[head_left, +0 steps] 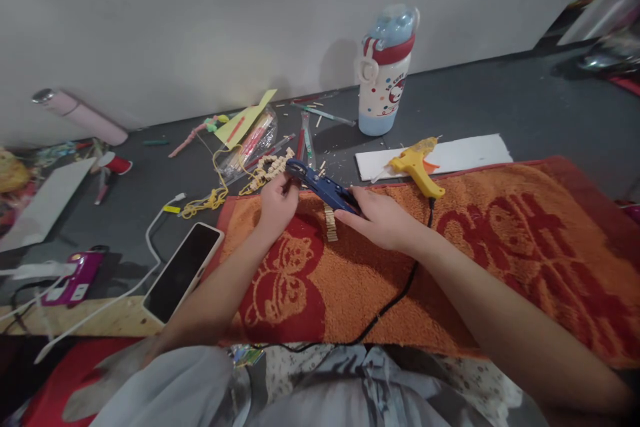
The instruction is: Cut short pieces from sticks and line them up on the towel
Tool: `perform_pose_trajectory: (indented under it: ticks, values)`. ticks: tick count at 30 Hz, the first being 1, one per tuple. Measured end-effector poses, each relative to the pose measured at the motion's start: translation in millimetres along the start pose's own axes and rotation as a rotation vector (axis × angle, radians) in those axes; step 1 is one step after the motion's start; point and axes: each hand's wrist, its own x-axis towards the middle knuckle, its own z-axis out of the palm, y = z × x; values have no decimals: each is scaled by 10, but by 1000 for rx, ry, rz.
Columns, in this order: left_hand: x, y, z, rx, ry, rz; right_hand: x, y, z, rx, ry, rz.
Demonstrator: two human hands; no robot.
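Note:
My right hand (pixel 380 217) is closed around the handle end of a dark blue hand cutter (pixel 327 190), which points up and to the left. At the cutter's head my left hand (pixel 280 203) is closed with fingers pinched together; whatever is between them is too small to make out. Beneath the cutter, a short row of small wooden pieces (pixel 331 224) lies on the orange and red towel (pixel 360 273). Just beyond my left hand are pale wooden pieces joined in a lattice (pixel 270 168). Loose wooden bits are scattered on the dark table behind the cutter.
A yellow glue gun (pixel 419 165) rests partly on a white board (pixel 470 155), its black cord crossing the towel. A drink bottle (pixel 387 73) stands behind. To the left are a phone (pixel 184 271), yellow string (pixel 205 203), a purple box-shaped device (pixel 77 278) and a pink flask (pixel 83 117).

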Motion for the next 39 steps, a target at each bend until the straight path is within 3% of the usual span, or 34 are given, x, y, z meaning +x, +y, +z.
perform_pose_trajectory:
  ticks: [6,20,29,39]
  values:
    - [8,2,-15,122,-2,99,5,2,-1,-3,-5,-6]
    - [-5,26,-10,184,5,137,-10,-15,-32,-21,6,-31]
    - [-12,29,-26,111,-27,34,-7,-30,-43,-62,6,-22]
    - [6,64,19,-368,-152,-242,-10,-28,-38,-107,22,-17]
